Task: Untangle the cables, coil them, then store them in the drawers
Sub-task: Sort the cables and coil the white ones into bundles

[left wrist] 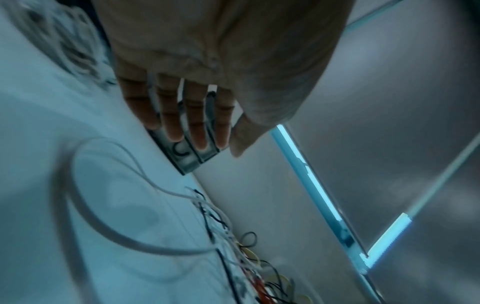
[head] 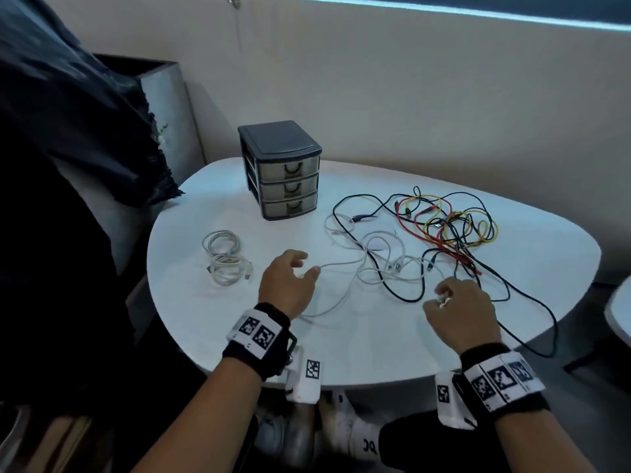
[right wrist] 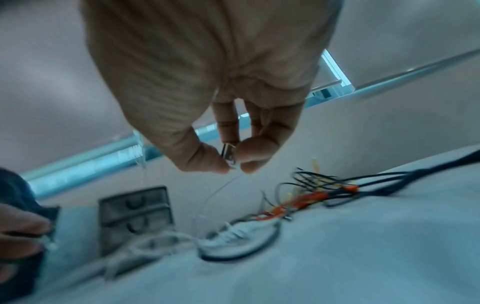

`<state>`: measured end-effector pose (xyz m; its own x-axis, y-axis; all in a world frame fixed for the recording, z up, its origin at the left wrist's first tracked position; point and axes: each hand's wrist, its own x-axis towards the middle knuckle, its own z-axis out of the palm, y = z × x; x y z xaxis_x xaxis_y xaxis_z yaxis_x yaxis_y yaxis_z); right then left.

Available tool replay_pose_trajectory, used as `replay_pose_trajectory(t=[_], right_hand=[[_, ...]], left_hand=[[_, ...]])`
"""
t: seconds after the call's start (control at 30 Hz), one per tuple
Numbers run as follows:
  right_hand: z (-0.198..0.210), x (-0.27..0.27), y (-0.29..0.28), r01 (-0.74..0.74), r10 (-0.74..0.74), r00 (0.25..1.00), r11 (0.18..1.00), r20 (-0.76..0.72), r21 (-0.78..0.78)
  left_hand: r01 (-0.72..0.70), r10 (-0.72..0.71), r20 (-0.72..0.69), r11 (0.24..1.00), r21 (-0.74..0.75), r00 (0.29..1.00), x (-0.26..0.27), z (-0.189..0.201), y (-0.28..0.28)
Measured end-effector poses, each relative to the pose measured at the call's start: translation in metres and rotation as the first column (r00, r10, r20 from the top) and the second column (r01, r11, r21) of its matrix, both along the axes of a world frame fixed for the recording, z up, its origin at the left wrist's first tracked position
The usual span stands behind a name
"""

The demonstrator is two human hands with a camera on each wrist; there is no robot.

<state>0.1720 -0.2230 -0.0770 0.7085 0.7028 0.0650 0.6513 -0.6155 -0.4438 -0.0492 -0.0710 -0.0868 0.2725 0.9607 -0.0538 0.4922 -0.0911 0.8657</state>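
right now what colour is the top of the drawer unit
Dark grey, nearly black, on the drawer unit; the drawer fronts below are translucent pale grey. Head view shows it best.

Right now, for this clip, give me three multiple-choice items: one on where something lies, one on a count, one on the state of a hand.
1. Where do the coiled white cables lie on the white oval table?
A. In front of and left of the dark grey plastic drawer unit
B. On top of the unit
C. Inside the tangle of red, yellow and black cables

2. How many drawers does the unit show?
A. Two
B. Three
C. Five

3. What is the right hand doing?
A. Resting flat and empty
B. Pulling a drawer handle
C. Pinching a small metal-tipped white plug

Answers: 1 A, the head view shows the coils on bare table near the unit's left front. 2 B, three handled fronts are stacked. 3 C, the right wrist view shows thumb and fingers closed on the plug.
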Motion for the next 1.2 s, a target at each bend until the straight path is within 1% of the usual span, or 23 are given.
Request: replay_pose_trajectory(t=[0.07,0.1,0.13,0.17,0.23,0.27,0.3,0.33,0.4,0.47,0.5,0.53,0.6,0.7,0.77,0.83,0.9,0.93,0.97,1.03,1.1,1.13,1.2], right_hand=[[0.012,-0.024,0.003,-0.109,0.099,0.993,0.974,0.057,0.199],[0.016,-0.04,0.005,-0.208,0.185,0.977,0.941,0.11,0.269],[0.019,-0.057,0.007,-0.321,0.283,0.945,0.897,0.164,0.304],[0.02,-0.073,0.008,-0.427,0.378,0.902,0.853,0.208,0.299],[0.016,-0.098,0.008,-0.591,0.541,0.804,0.774,0.247,0.227],[0.014,-0.105,0.008,-0.63,0.59,0.775,0.747,0.224,0.211],[0.012,-0.109,0.007,-0.645,0.619,0.764,0.726,0.181,0.24],[0.012,-0.108,0.007,-0.634,0.618,0.77,0.712,0.159,0.302],[0.014,-0.101,0.009,-0.588,0.556,0.805,0.702,0.205,0.401],[0.019,-0.089,0.017,-0.592,0.538,0.805,0.698,0.251,0.402],[0.021,-0.085,0.023,-0.605,0.575,0.792,0.692,0.206,0.393],[0.025,-0.081,0.027,-0.606,0.617,0.778,0.687,0.119,0.402],[0.032,-0.074,0.036,-0.575,0.653,0.756,0.689,-0.035,0.443],[0.049,-0.062,0.047,-0.524,0.656,0.742,0.694,-0.134,0.493],[0.059,-0.053,0.057,-0.508,0.662,0.731,0.69,-0.165,0.516],[0.064,-0.042,0.071,-0.512,0.637,0.764,0.697,-0.106,0.502],[0.069,-0.029,0.084,-0.583,0.605,0.792,0.71,0.08,0.395],[0.072,-0.023,0.092,-0.618,0.587,0.785,0.718,0.199,0.319],[0.078,-0.017,0.1,-0.627,0.563,0.775,0.741,0.287,0.239],[0.097,-0.001,0.113,-0.558,0.485,0.785,0.824,0.385,0.1],[0.118,0.022,0.122,-0.453,0.413,0.833,0.891,0.368,0.027],[0.128,0.036,0.125,-0.415,0.385,0.872,0.909,0.301,0.041],[0.146,0.059,0.127,-0.346,0.331,0.935,0.93,0.127,0.125]], left_hand=[[0.025,-0.03,0.071,0.998,0.063,0.997,0.01,0.012,-0.016],[0.097,-0.1,0.126,0.995,0.026,0.987,0.017,0.018,-0.024],[0.192,-0.177,0.193,0.979,-0.063,0.965,0.024,0.024,-0.031],[0.275,-0.222,0.266,0.944,-0.183,0.938,0.03,0.031,-0.038],[0.358,-0.183,0.425,0.853,-0.38,0.887,0.032,0.041,-0.048],[0.361,-0.144,0.467,0.834,-0.417,0.873,0.03,0.042,-0.05],[0.349,-0.131,0.468,0.838,-0.418,0.874,0.025,0.04,-0.049],[0.332,-0.149,0.429,0.859,-0.391,0.891,0.019,0.036,-0.046],[0.336,-0.253,0.291,0.898,-0.285,0.923,0.008,0.031,-0.038],[0.401,-0.366,0.187,0.892,-0.207,0.912,0.0,0.034,-0.035],[0.435,-0.405,0.178,0.88,-0.192,0.897,-0.002,0.038,-0.035],[0.453,-0.422,0.187,0.874,-0.177,0.887,-0.005,0.045,-0.035],[0.456,-0.411,0.255,0.877,-0.153,0.875,-0.01,0.058,-0.033],[0.43,-0.294,0.509,0.886,-0.172,0.809,-0.02,0.079,-0.029],[0.394,-0.202,0.633,0.902,-0.177,0.747,-0.026,0.091,-0.026],[0.372,-0.179,0.693,0.918,-0.137,0.699,-0.031,0.102,-0.023],[0.358,-0.197,0.709,0.93,-0.083,0.677,-0.034,0.109,-0.021],[0.358,-0.212,0.713,0.932,-0.058,0.668,-0.035,0.111,-0.021],[0.363,-0.222,0.724,0.931,-0.041,0.653,-0.037,0.112,-0.022],[0.369,-0.216,0.773,0.929,-0.025,0.597,-0.042,0.113,-0.023],[0.356,-0.192,0.827,0.934,-0.011,0.528,-0.053,0.114,-0.021],[0.338,-0.173,0.844,0.941,-0.011,0.508,-0.059,0.113,-0.019],[0.303,-0.142,0.843,0.953,-0.026,0.519,-0.067,0.108,-0.014]])
